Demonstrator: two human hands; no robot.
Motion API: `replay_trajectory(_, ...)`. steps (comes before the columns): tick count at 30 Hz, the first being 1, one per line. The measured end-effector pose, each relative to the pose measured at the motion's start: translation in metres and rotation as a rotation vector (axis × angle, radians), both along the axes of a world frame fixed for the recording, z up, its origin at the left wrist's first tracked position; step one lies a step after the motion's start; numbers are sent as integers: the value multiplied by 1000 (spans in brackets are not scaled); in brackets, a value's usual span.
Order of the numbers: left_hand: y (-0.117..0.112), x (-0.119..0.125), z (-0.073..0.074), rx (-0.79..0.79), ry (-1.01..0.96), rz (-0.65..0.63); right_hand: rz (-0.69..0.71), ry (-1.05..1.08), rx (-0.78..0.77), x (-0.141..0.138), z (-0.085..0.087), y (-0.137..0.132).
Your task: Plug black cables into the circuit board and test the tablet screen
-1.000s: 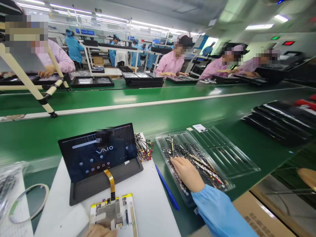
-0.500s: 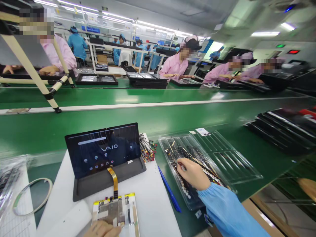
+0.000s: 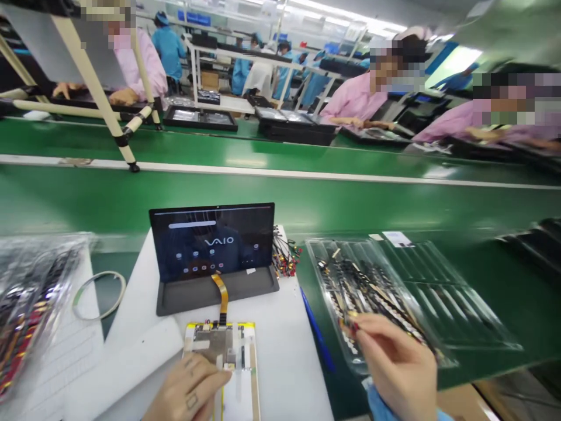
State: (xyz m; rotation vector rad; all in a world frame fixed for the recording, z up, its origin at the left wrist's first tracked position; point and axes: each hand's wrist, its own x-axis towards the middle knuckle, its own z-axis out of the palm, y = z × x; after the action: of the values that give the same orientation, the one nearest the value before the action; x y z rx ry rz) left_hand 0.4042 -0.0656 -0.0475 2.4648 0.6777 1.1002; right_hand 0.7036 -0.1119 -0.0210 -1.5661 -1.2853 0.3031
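Observation:
My left hand (image 3: 188, 383) lies over the left side of an exposed circuit board assembly (image 3: 239, 380) with yellow edges, its fingers bent together and the fingertips on the board. A gold-brown ribbon cable (image 3: 222, 292) runs from that board up to a lit tablet screen (image 3: 214, 242) showing "VAIO", propped in a dark grey stand (image 3: 245, 289). My right hand (image 3: 392, 351) pinches a small gold-and-red part (image 3: 349, 321); its exact kind is too blurred to tell. Below and behind that hand is a clear plastic tray (image 3: 322, 269) of small parts with cables.
A blue pen-like tool (image 3: 318, 333) lies beside the white work board (image 3: 293, 351). Black leads with red ends (image 3: 287, 257) bunch behind the stand. At left are a pale ring (image 3: 120, 292) and bagged parts (image 3: 35, 304). Co-workers (image 3: 363, 96) sit across the green bench (image 3: 263, 187).
My right hand has come back from among the tray's parts toward me, holding the small part. My left hand reaches farther over the board. The view has shifted rightward.

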Motion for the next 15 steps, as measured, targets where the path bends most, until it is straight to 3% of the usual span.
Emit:
replay_trajectory(3, 0, 4, 7, -4, 22, 9, 143, 88, -72, -32, -26, -21)
replay_trajectory(7, -2, 6, 6, 8, 114, 16, 295, 9, -110, -66, -52, -36)
replay_trajectory(10, -5, 7, 1, -3, 199, 15, 345, -125, -138, -78, -57, -39)
replay_trajectory(15, -8, 11, 9, 42, 251, 64, 246, -354, -22, -88, -57, -42)
